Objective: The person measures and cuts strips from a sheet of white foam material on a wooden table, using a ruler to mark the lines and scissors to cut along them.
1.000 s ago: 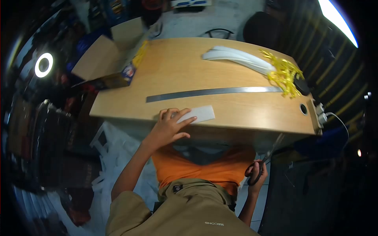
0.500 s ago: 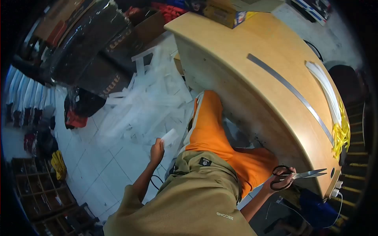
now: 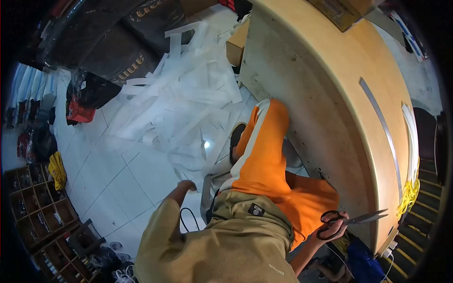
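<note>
Below the waist of the orange trousers on my right, my right hand (image 3: 337, 228) grips black-handled scissors (image 3: 366, 217). Their blades point right, slightly parted, across the table edge. My left hand (image 3: 187, 186) hangs low over the tiled floor, its fingers loosely bent and no strip visible in them. Beyond it spreads a heap of translucent white strips (image 3: 174, 111). On the wooden table (image 3: 339, 52) lie a grey metal ruler-like strip (image 3: 383, 125) and a bundle of long white strips (image 3: 410, 137) with yellow ties (image 3: 408, 200) at its near end.
Large black wrapped packages (image 3: 127, 47) stand at the upper left. A cardboard box (image 3: 237, 43) sits against the table's side. A compartmented wooden shelf (image 3: 40, 203) and a yellow bundle (image 3: 57, 170) are at the left. A black cable loop (image 3: 188, 218) shows beside my left arm.
The white piece my left hand held is gone from it, and that hand has moved down. The view has shifted, and my right hand still holds the scissors.
</note>
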{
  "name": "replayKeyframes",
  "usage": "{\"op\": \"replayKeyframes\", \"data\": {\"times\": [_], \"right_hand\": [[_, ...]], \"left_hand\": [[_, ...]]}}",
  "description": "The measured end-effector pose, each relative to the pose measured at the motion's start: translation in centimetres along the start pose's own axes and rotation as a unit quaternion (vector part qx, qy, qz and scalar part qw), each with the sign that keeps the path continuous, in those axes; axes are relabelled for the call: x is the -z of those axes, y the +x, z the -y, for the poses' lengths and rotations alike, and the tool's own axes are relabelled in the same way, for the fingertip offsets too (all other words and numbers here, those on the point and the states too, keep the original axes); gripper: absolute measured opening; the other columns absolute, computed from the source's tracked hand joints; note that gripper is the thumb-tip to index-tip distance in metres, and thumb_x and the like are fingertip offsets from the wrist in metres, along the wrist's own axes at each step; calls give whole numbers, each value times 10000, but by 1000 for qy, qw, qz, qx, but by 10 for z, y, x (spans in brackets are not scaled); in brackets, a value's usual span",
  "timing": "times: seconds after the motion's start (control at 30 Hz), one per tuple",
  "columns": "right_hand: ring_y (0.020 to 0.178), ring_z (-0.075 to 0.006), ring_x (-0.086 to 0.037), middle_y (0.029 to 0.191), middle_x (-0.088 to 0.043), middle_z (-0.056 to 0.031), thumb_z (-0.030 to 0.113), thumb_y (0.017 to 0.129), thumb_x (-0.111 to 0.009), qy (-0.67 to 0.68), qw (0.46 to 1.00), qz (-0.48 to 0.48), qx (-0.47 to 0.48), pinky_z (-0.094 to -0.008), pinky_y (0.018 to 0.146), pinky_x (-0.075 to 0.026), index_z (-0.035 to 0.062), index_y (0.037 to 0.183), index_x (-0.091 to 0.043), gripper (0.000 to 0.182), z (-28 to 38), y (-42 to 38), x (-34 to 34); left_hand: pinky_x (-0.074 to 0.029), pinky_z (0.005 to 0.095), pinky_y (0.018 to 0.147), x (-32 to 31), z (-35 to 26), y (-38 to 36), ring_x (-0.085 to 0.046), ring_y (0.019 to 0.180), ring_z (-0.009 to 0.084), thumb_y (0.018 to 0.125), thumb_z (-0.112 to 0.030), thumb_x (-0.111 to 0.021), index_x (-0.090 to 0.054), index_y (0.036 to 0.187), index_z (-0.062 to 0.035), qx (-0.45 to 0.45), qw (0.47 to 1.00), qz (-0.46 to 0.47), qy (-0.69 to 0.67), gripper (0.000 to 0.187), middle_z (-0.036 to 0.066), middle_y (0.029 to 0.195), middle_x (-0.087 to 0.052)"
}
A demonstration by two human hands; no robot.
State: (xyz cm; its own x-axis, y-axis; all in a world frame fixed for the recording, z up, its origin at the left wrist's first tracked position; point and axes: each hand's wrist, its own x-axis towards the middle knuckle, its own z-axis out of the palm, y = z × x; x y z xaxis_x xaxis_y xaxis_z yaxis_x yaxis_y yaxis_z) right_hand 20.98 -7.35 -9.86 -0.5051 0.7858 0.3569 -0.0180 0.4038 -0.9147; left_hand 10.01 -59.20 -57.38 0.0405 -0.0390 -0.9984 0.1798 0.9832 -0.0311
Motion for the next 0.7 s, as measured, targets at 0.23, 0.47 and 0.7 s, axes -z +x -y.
{"op": "replayKeyframes", "data": {"times": [0.23, 0.47, 0.7], "right_hand": [[636, -244, -533, 772, -604, -122, 232, 989, -635, -340, 924, 172, -28, -359, 614, -444, -14, 1114, -603, 279, -35, -49, 14], [964, -385, -569, 997, -640, -179, 131, 967, -613, -495, 773, 386, -89, -495, 873, -431, -5, 1176, -615, 249, -42, -9, -15], [1154, -460, -591, 1203, -656, -252, 207, 988, -577, -546, 636, 495, -229, -520, 1033, -425, 77, 1414, -514, 449, -116, 34, -10]], "left_hand": [[-468, 653, 974, 219, -61, -55, -598, 1232, 387, 954, -325, -494, -565, 1360, -139, -44, 899, -422, -109, 452, 154, 1312, -623], [-387, 679, 1039, 295, -66, -30, -432, 1392, 402, 921, -291, -556, -350, 1575, -179, 64, 852, -473, -215, 695, 164, 1508, -456], [-355, 714, 1044, 251, 9, -19, -433, 1390, 403, 863, -242, -670, -171, 1629, -223, 146, 880, -359, -276, 915, 151, 1524, -437]]}}
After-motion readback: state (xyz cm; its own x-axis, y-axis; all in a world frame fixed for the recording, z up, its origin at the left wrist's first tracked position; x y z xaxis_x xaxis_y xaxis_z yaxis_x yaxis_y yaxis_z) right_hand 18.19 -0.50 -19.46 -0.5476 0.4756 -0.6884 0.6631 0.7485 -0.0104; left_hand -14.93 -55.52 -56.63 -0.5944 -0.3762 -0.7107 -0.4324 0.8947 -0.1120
